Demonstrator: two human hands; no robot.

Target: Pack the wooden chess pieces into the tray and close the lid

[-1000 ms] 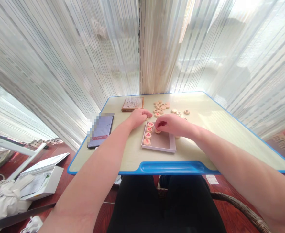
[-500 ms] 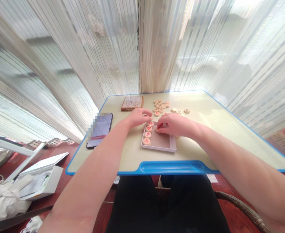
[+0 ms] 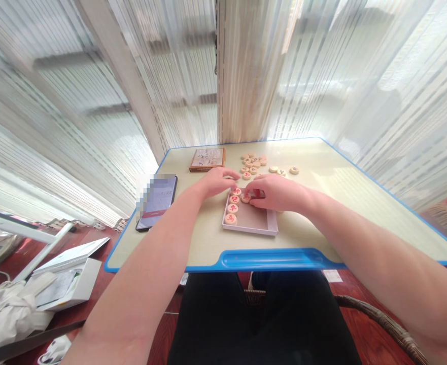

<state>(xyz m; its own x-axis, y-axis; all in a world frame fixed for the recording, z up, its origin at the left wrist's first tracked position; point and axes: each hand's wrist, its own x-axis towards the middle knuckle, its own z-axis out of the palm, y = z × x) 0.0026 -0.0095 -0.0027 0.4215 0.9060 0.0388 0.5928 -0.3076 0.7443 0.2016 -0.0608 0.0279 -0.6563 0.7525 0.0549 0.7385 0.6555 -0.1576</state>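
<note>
A shallow open box [image 3: 249, 232] lies before me on the table. Down its left side runs a column of round wooden Chinese chess pieces with red characters, the lowest being a horse piece [image 3: 231, 219]. Beside the top of that column, another red-marked Chinese chess piece [image 3: 245, 198] lies face up inside the box, with the fingertips of my right hand [image 3: 272, 191] gripping its edge. My left hand [image 3: 218, 181] rests at the box's far left corner, thumb and fingers apart, holding nothing. Part of the box's far side is hidden by my right hand.
Behind the box lies a loose cluster of chess pieces [image 3: 254, 162], with a few more pieces [image 3: 281, 172] to its right. A brown patterned box [image 3: 208, 159] sits at the back left. At the left edge is a phone [image 3: 158, 200]. Blue trim [image 3: 272, 257] borders the table.
My right hand has set its piece flat beside the column, and the red character on it now shows. My left hand has hardly moved. The view has shifted slightly.
</note>
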